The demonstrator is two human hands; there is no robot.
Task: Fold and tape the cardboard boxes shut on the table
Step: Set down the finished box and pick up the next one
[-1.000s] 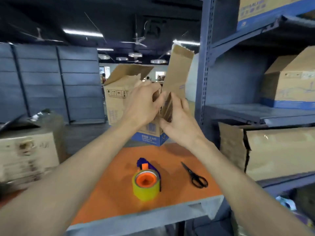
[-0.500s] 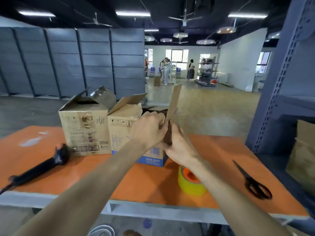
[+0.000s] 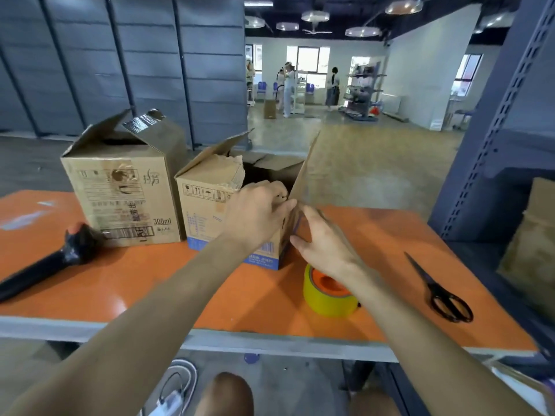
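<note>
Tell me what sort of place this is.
Most likely a warehouse or packing area: a tall metal storage rack stands at the right, open cardboard boxes sit on an orange worktable, and a roll of packing tape and scissors lie ready.

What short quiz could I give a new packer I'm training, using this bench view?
1. True or false: the scissors lie left of the tape roll.
2. The larger box has its top flaps: A taped shut, B open, C cut off.
3. Fill in: the left hand and right hand touch the smaller box, whose base band is ___.
Key: 1 false; 2 B; 3 blue.
</note>
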